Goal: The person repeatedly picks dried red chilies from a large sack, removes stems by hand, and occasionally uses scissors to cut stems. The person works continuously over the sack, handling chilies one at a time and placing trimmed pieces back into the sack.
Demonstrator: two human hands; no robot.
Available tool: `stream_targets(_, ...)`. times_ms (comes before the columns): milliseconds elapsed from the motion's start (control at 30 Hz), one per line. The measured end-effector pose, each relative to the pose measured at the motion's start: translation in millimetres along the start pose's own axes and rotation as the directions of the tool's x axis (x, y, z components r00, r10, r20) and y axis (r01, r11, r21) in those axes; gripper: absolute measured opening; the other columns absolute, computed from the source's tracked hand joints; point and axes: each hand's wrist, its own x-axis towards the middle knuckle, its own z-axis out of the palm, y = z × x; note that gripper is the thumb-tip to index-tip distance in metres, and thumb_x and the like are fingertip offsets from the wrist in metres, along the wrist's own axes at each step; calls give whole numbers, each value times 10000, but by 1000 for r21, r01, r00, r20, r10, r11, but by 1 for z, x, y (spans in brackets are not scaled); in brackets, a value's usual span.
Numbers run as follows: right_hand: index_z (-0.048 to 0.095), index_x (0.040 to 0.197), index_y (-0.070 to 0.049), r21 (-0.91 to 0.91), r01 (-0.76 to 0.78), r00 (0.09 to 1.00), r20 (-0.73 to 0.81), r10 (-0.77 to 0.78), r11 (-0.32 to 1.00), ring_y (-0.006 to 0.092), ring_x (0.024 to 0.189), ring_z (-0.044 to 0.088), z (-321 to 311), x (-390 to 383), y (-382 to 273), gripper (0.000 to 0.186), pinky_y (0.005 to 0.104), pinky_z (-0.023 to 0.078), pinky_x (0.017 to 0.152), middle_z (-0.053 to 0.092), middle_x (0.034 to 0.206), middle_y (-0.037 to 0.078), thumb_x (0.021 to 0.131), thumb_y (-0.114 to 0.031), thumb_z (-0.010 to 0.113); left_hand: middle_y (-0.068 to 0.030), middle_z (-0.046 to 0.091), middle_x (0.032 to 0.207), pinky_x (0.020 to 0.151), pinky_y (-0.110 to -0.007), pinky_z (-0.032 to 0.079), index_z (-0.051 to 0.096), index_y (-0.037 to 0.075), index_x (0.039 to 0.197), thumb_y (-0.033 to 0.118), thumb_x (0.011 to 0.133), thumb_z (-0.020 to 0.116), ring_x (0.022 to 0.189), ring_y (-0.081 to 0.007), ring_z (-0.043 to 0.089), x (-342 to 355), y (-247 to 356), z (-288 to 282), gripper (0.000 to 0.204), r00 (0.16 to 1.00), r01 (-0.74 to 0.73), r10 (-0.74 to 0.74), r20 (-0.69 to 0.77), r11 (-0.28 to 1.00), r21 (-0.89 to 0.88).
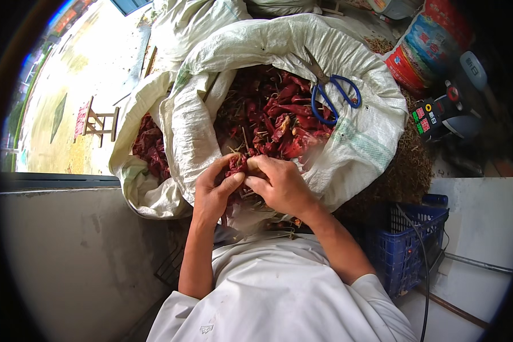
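Note:
Over the near rim of a large white woven sack (196,131), my two hands meet. My left hand (215,185) pinches a dried red chili pepper (237,164) between thumb and fingers. From the other side, my right hand (279,183) closes its thumb and fingertips on the same pepper. Inside the sack lies a heap of dried red chili peppers (268,117), with bits of pale stem among them. Scissors with blue handles (332,91) rest on the sack's rolled far-right rim, blades partly spread.
A smaller white sack (148,196) of red peppers stands at the left. A blue plastic crate (407,245) sits at the lower right, a black cable (422,256) hanging over it. Stem scraps (402,176) litter the floor. A red and blue printed bag (430,43) and a wooden stool (100,125) are farther off.

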Motion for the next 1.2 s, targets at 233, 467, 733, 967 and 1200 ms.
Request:
stream_targets(233, 580, 769, -77, -335, 158, 982, 150, -113, 929, 316, 624, 654, -28, 0, -11, 328, 424, 490, 516, 640, 701, 99, 864, -357, 723, -87, 674, 880, 732, -287, 511, 665, -22, 1110, -37, 820, 716, 792, -160, 640, -16, -10, 7, 294, 984, -159, 115, 133, 908, 387)
stream_targets(467, 605, 696, -97, -458, 406, 903, 334, -270, 791, 245, 563, 656, -32, 2, -19, 294, 387, 486, 484, 614, 602, 68, 867, -315, 702, -91, 636, 821, 662, -312, 501, 674, -13, 1047, -51, 766, 734, 732, -188, 625, -20, 6, 17, 290, 950, -305, 234, 208, 842, 446)
stream_targets(733, 559, 680, -56, 327, -155, 967, 243, 75, 932, 85, 480, 451, -22, 2, -8, 360, 298, 376, 449, 452, 539, 30, 1003, -213, 567, -6, 574, 744, 517, -242, 406, 664, -27, 945, 54, 851, 759, 619, -65, 542, -19, -2, 8, 157, 976, -55, 56, 211, 998, -7)
stream_targets(967, 537, 707, -96, 893, -376, 899, 287, 331, 247, 9, 455, 362, 1, -18, -18, 354, 212, 257, 394, 443, 567, -67, 1030, -240, 547, -34, 608, 778, 457, -238, 411, 668, -37, 911, 82, 832, 769, 517, -104, 537, -8, -14, 10, 175, 921, -314, 337, 194, 939, -137)
stream_targets(1200, 667, 856, -79, 703, -96, 993, 119, 17, 704, 108, 566, 562, -81, 28, -4, 210, 271, 462, 507, 653, 725, 40, 945, -268, 640, -112, 655, 911, 711, -302, 544, 644, -17, 952, 117, 863, 690, 796, -198, 669, -23, -43, -7, 167, 995, -59, 86, 49, 912, -406)
